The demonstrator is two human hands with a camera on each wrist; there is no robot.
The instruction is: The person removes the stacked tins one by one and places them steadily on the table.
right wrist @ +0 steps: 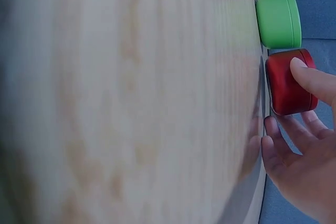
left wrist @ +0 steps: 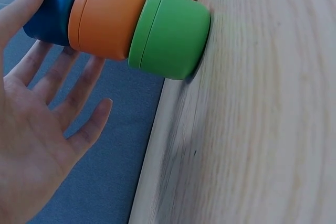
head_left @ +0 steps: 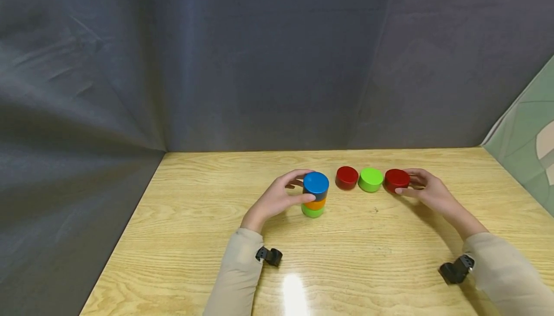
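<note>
Stacking appears to be in hand: a tower of three discs stands mid-table (head_left: 182, 258), blue disc (head_left: 316, 183) over orange disc (head_left: 315, 204) over green base (head_left: 312, 210). The blue disc is cupped by the left hand (head_left: 277, 199), thumb and fingers curled round its rim. The right red disc (head_left: 396, 179) is pinched by the right hand (head_left: 426, 192), beside a green disc (head_left: 371, 179) and another red disc (head_left: 346, 177). Next, a level lift and centred placing are judged necessary, the tower being steadied.
</note>
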